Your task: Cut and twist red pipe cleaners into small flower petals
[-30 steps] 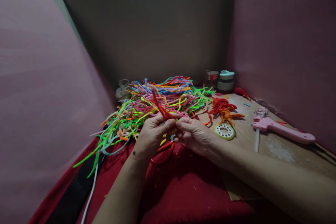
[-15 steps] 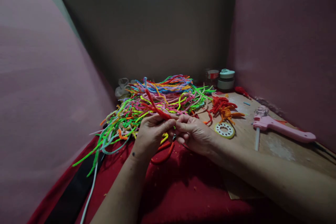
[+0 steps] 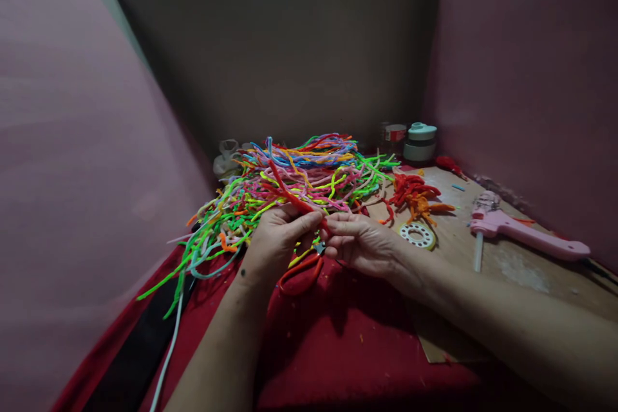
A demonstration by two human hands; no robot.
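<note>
Red pipe cleaners (image 3: 288, 194) stick up and to the left out of my left hand (image 3: 282, 232), which pinches them between thumb and fingers. My right hand (image 3: 360, 238) is closed on their lower end, its fingertips close beside the left thumb. Just below the hands lies a pair of pliers (image 3: 301, 275) with red handles, partly covered by the fingers. Behind the hands spreads a big heap of many-coloured pipe cleaners (image 3: 309, 170). A bunch of red pipe cleaners (image 3: 410, 188) and some orange pieces (image 3: 425, 206) lie to the right of the heap.
A pink glue gun (image 3: 526, 232) rests on the board (image 3: 512, 277) at the right. Beside my right forearm lies a tape roll (image 3: 416, 235). A jar with a mint lid (image 3: 420, 141) stands at the back. A white cable (image 3: 168, 354) hangs over the red cloth (image 3: 338, 341) at the left.
The fingertips of my right hand have shifted slightly, and more of the red end and the pliers shows between the hands. The whole view has shifted a little.
</note>
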